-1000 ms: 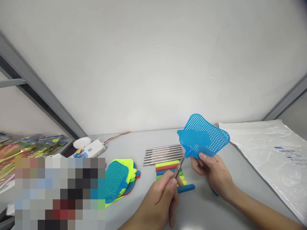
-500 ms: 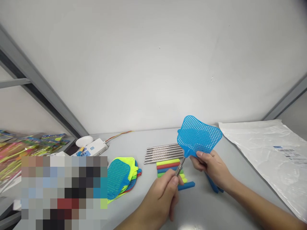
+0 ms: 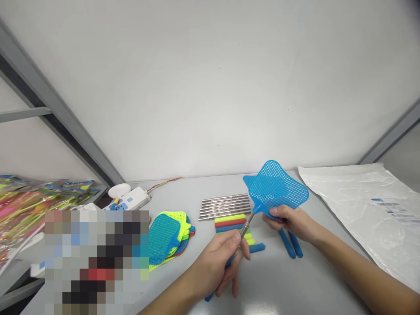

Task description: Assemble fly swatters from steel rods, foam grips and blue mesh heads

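A blue fly swatter [image 3: 277, 183] is held up between both hands, its mesh head tilted. My right hand [image 3: 290, 223] pinches the lower edge of the head. My left hand [image 3: 223, 258] is wrapped round its metal rod [image 3: 248, 222], and part of the blue grip shows below the fingers. Behind this head a corner of more blue mesh [image 3: 248, 180] shows. Two blue handles [image 3: 291, 245] lie on the table below my right hand. Past my left hand lie coloured grip tubes [image 3: 230, 222], partly hidden, and a row of metal rods [image 3: 225, 206].
Left of my hands lies a stack of blue, yellow and other swatter heads [image 3: 166, 236]. A power strip [image 3: 133, 200] and bagged colourful goods [image 3: 29, 205] are farther left. A white plastic mailer [image 3: 357, 205] covers the right side. A blurred patch hides the lower left.
The swatter head has turned and shifted slightly right. My left hand has slid down and its fingers have loosened, showing the blue grip. The two blue handles are more visible.
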`<action>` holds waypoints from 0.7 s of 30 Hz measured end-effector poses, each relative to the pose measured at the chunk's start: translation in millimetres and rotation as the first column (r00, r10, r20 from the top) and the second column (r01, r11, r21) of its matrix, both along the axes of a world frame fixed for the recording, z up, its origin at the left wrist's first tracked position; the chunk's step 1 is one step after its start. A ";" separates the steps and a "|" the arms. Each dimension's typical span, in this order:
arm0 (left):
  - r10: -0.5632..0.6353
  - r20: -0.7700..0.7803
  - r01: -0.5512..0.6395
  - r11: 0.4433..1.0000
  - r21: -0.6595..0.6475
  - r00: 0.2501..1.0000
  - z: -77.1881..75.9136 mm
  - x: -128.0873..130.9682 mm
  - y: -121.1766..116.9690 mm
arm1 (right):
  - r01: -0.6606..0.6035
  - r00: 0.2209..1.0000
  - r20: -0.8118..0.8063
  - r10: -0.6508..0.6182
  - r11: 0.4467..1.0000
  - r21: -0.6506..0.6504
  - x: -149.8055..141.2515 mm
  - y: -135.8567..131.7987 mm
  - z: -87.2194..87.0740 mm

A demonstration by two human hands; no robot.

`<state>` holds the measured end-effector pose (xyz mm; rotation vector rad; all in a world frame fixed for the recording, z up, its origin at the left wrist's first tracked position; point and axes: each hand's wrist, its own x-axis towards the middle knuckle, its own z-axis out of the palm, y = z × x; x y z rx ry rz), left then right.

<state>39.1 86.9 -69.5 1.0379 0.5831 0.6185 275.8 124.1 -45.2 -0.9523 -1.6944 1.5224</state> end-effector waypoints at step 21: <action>-0.216 -0.096 0.203 0.971 -0.126 0.972 47.1 -11.6 12.4 | -0.028 0.996 -0.081 0.022 0.997 -0.073 -6.1 -8.9 -0.3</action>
